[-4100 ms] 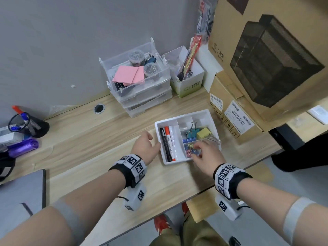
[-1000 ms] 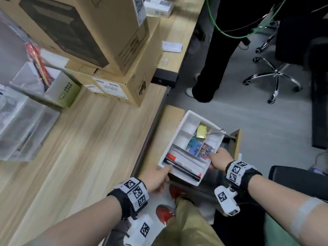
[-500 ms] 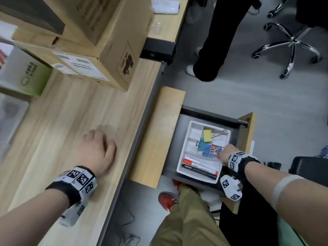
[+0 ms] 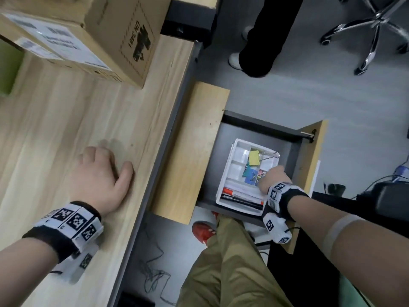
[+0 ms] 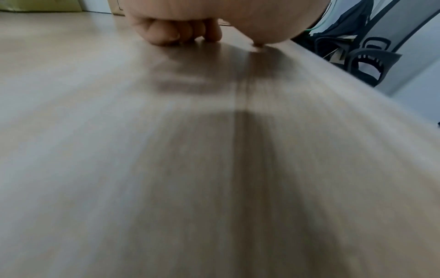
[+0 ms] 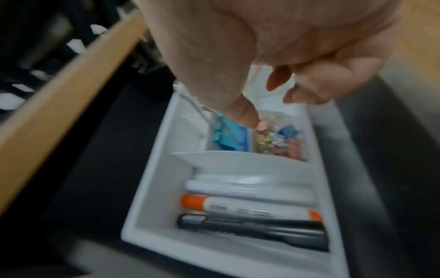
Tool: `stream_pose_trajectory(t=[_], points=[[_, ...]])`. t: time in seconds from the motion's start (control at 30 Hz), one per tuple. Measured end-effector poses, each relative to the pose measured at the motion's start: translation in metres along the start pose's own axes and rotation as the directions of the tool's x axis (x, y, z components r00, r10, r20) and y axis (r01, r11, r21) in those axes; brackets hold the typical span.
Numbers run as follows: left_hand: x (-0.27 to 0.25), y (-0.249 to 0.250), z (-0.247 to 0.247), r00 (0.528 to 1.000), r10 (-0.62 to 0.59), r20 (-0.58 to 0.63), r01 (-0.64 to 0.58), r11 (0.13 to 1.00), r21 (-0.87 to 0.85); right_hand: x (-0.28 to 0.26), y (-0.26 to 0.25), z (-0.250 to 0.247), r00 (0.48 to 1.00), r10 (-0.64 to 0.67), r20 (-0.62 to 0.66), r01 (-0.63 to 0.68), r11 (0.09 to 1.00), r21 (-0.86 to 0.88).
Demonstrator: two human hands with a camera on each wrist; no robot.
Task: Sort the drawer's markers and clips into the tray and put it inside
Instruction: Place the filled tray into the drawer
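The white divided tray [image 4: 223, 173] sits inside the open dark drawer [image 4: 290, 149]. Its long compartment holds an orange-capped marker [image 4: 241, 193] [image 6: 250, 206], a black marker [image 6: 262, 229] and a white one [image 6: 247, 188]. Yellow [image 4: 254, 157], teal [image 6: 228, 135] and blue [image 4: 250, 177] binder clips and small coloured clips [image 6: 273, 139] fill the smaller sections. My right hand [image 4: 274, 178] [image 6: 271, 107] hovers over the tray's right side with loosely curled fingers and nothing between them. My left hand [image 4: 99, 173] [image 5: 181, 35] rests on the desk, fingertips tucked down onto the wood.
A cardboard box [image 4: 88, 36] stands at the back of the wooden desk [image 4: 66, 118]. A wooden panel [image 4: 194, 151] flanks the drawer's left side. My knee [image 4: 232, 262] is just below the drawer. Another person's legs [image 4: 265, 41] and a chair base [image 4: 371, 25] are on the floor beyond.
The tray went from both hands down into the drawer. My left hand let go and moved onto the desk. My right hand stayed at the tray's right side.
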State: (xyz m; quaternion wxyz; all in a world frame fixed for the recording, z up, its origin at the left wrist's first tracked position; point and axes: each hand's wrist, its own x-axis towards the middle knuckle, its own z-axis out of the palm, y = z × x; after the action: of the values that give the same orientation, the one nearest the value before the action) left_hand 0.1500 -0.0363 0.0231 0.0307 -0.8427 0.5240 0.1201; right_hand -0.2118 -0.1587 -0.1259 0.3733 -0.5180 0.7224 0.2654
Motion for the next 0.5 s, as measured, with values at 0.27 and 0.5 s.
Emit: stream_pose_trajectory(t=[0.27,0.5], points=[[0.014,-0.001,-0.013,0.986,0.059,0.154,-0.075,0.993,0.096,-0.069,-0.058,0.030,0.726,-0.688,0.003,0.658,0.693,-0.293],[0.020,0.001,-0.019,0.973,0.041,0.226,-0.068,0.991,0.114,-0.054,-0.052,0.052,0.839,-0.503,0.210,0.521,0.626,-0.580]])
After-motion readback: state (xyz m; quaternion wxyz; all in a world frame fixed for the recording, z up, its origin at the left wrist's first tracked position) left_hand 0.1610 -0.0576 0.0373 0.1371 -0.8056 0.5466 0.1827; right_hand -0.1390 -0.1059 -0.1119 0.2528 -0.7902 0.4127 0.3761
